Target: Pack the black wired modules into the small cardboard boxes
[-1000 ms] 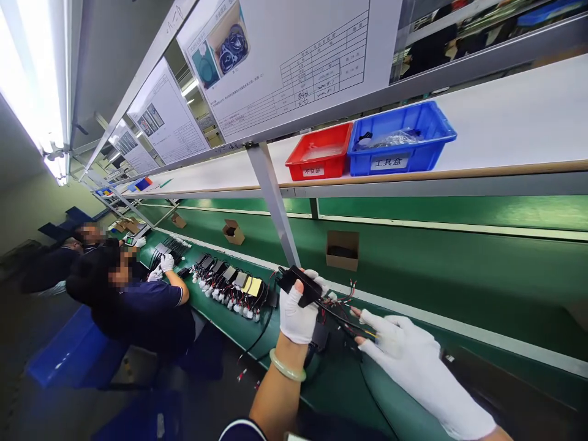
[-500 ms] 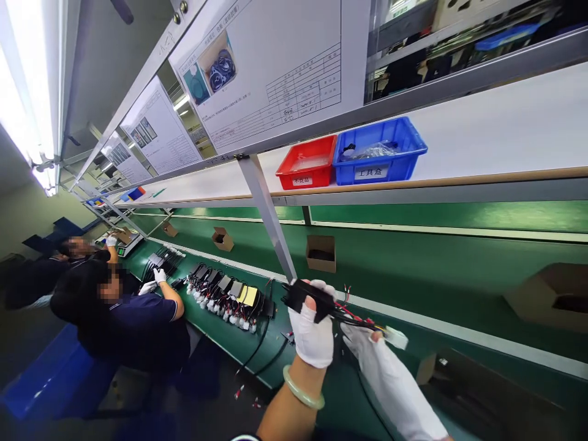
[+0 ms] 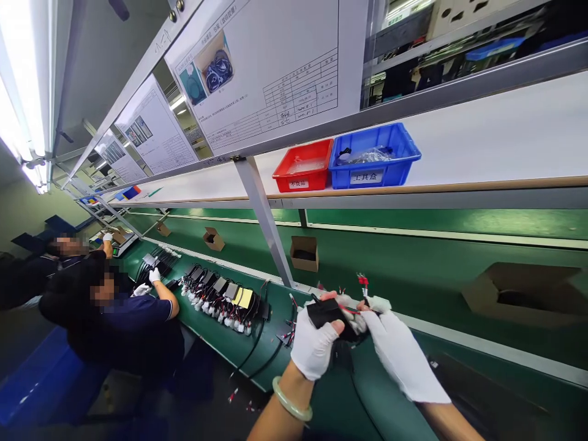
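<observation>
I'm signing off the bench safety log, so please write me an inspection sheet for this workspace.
Surface: green bench, partly covered
Job's things: black unit in hand; row of black units with white connectors, a yellow sheet on it
Clutter: loose leads beside the left hand
Hands: left hand grips the unit; right hand pinches red-tipped leads; both gloved
Cables: black cables cross the near edge; damage too small to judge
Surroundings: red bin and blue bin on the shelf; co-workers leftward
</observation>
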Available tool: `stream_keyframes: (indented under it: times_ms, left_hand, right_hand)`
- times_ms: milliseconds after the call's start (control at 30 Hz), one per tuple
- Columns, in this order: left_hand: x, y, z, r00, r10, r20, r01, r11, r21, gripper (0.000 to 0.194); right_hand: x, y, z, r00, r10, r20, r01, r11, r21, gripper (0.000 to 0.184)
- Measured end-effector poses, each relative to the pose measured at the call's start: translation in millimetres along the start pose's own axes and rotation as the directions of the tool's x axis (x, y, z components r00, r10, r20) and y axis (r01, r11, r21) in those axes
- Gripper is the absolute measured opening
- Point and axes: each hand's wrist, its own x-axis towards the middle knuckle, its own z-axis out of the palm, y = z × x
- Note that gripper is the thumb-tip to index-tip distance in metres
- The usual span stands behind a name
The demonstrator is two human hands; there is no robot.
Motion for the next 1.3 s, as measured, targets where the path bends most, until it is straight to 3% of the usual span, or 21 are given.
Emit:
stream_keyframes:
  times_ms: [133,233,333,467,600,767,800,867,933,1000,1067,1167,1233,1300]
  left_hand:
    - [5,0,1.6,0.994,-0.110,0.024,0.110,0.994,0.018,0.074]
    - [9,1,-1.6,0.984,-0.151,0.092,0.160,0.982,-0.098,0.072]
    - [14,1,-9.2,0.950,-0.259,0.175,0.286,0.946,-0.151,0.075]
    - [16,-9,-20.9,0.833,-0.455,0.315,0.489,0.872,-0.031,0.075]
    - [12,-20,-27.5,0.757,-0.562,0.332,0.546,0.824,0.151,0.077]
    - [6,-9,-24.8,0.592,-0.692,0.412,0.486,0.715,0.503,0.076]
    - [6,-5,-23.2,0.603,-0.676,0.423,0.464,0.729,0.504,0.075]
    - [9,-1,-19.8,0.720,-0.575,0.389,0.432,0.810,0.397,0.070]
    - [16,-5,-15.7,0.871,-0.423,0.252,0.376,0.902,0.213,0.062]
    - [25,-18,-11.1,0.949,-0.310,0.066,0.307,0.951,0.045,0.057]
    - [34,-35,-6.2,0.963,-0.256,-0.079,0.252,0.966,-0.061,0.055]
    - [50,-54,1.1,0.957,-0.228,-0.181,0.202,0.968,-0.152,0.054]
    - [60,-56,6.9,0.959,-0.169,-0.227,0.132,0.976,-0.171,0.056]
    - [70,-53,14.4,0.968,-0.085,-0.238,0.047,0.986,-0.162,0.059]
  right_hand:
    - [-2,-5,-5,0.990,-0.097,0.099,0.097,0.995,0.004,0.049]
    - [-4,7,-1,0.948,-0.301,0.104,0.315,0.935,-0.160,0.054]
    - [-1,27,1,0.892,-0.431,0.137,0.449,0.809,-0.378,0.055]
    - [9,41,-16,0.795,-0.541,0.273,0.603,0.664,-0.442,0.055]
    - [22,23,-56,0.774,-0.540,0.330,0.633,0.663,-0.400,0.081]
    - [52,-4,-97,0.621,-0.547,0.561,0.715,0.689,-0.121,0.044]
    - [57,-3,-97,0.621,-0.505,0.600,0.676,0.732,-0.084,0.042]
    - [56,6,-88,0.678,-0.377,0.631,0.509,0.860,-0.032,0.042]
    - [44,21,-66,0.797,-0.234,0.556,0.294,0.956,-0.020,0.043]
    - [26,34,-40,0.904,-0.169,0.392,0.203,0.978,-0.047,0.043]
    - [10,40,-21,0.948,-0.215,0.237,0.251,0.958,-0.137,0.046]
    - [-3,41,-17,0.948,-0.286,0.140,0.312,0.922,-0.231,0.051]
    - [-10,42,-26,0.976,-0.205,0.068,0.214,0.958,-0.191,0.049]
    - [-20,46,-31,0.995,-0.014,0.101,0.013,1.000,0.017,0.048]
